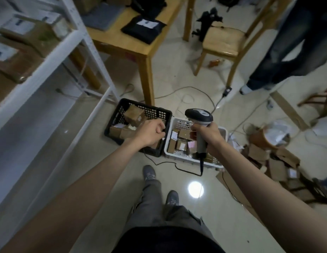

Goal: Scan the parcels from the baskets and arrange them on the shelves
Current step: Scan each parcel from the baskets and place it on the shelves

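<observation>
Two baskets stand side by side on the floor in front of me: a black basket and a white basket. Brown cardboard parcels lie in the black one, and more small parcels fill the white one. My left hand hovers over the black basket's right side with its fingers curled and nothing visible in it. My right hand grips the handle of a grey barcode scanner above the white basket. The white metal shelves on the left carry labelled parcels.
A wooden table with dark packages stands behind the baskets, with a wooden chair to its right. Another person's legs are at the upper right. Torn cardboard litters the right floor. Cables cross the floor.
</observation>
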Tool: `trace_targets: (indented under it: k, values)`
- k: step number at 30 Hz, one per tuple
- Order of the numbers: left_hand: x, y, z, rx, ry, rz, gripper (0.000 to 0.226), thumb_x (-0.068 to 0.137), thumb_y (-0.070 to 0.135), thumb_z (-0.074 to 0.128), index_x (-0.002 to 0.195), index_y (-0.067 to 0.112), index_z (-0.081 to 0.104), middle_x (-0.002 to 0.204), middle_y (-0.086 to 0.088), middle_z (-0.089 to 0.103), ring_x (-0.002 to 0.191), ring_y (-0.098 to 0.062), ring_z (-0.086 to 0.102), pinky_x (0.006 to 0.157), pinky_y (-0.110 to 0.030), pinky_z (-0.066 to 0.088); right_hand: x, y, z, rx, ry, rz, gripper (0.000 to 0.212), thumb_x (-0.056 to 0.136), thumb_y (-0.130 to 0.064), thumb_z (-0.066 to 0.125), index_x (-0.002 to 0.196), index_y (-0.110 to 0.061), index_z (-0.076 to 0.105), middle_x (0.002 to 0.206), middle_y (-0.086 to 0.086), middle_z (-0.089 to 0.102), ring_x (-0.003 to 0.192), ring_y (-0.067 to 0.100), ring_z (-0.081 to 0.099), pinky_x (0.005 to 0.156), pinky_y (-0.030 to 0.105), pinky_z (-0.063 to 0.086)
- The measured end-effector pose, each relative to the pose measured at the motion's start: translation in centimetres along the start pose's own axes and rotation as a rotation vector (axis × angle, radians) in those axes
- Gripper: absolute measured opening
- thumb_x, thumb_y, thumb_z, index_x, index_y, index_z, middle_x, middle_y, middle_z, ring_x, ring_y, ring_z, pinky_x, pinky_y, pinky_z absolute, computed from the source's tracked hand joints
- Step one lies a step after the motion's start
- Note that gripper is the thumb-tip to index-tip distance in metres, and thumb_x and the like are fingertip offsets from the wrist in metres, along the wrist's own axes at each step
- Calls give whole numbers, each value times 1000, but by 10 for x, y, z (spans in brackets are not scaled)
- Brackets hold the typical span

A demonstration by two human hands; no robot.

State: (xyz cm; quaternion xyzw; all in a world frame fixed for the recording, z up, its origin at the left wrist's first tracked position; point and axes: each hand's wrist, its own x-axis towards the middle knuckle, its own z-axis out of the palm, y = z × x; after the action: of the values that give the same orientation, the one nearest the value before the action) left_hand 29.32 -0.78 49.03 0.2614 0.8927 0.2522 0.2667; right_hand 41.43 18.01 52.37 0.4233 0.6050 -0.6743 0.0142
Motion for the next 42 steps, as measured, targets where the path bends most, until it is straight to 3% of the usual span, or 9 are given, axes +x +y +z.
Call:
trace_targets:
  k: [7,12,17,22,27,33,36,39,42]
  values:
    - [60,27,42,52,-250,39,16,89,28,69,105,26,66,91,5,67,88,-18,66,82,-39,57,30,21,-47,81,146,99,14,91,-2,65,103,-8,64,87,14,68,78,25,67,75,41,62]
    - [103,30,58,35,-371,19,7,93,24,65,100,22,64,94,-2,69,93,-22,65,79,-33,52,63,30,-60,68,264,159,13,88,1,65,93,-11,64,75,9,65,60,15,63,58,32,58]
    - [146,16,88,50,-459,-7,19,94,15,67,112,9,66,109,-9,68,98,-19,61,71,-24,41,104,56,-55,67,306,208,15,91,2,65,103,-7,65,82,10,65,66,18,62,62,32,58]
    - [179,-5,137,104,-569,-57,17,93,19,69,108,14,66,113,-10,70,107,-27,64,96,-40,51,142,97,-48,97,280,320,24,93,-3,65,118,0,63,90,13,67,75,22,63,77,40,59]
    - [215,-35,200,159,-608,-106,17,91,26,70,107,20,67,111,-4,70,105,-23,64,96,-42,53,185,145,-51,127,300,399,26,93,-4,66,119,-2,63,84,7,65,65,16,61,63,29,56]
    - [267,-77,295,106,-617,-211,16,88,27,72,100,29,61,110,0,68,103,-22,63,96,-44,54,254,224,-67,218,359,492,25,93,-7,68,117,-8,62,95,13,68,72,19,64,79,39,60]
    - [292,-96,349,61,-607,-264,14,90,24,72,99,24,61,110,1,64,107,-22,61,98,-38,51,292,265,-81,256,371,541,21,92,-5,66,113,-10,63,93,14,67,69,19,62,76,39,58]
    - [318,-107,406,31,-553,-260,4,91,16,70,88,15,68,97,-3,64,107,-27,63,81,-30,47,331,305,-95,293,376,580,15,92,-2,64,103,-12,62,86,12,65,66,19,61,73,37,57]
    - [346,-109,459,-4,-495,-417,14,90,25,69,88,11,70,84,-6,64,89,-25,63,67,-31,47,363,342,-106,346,373,602,9,94,-5,64,98,-13,62,86,12,67,72,21,64,76,40,60]
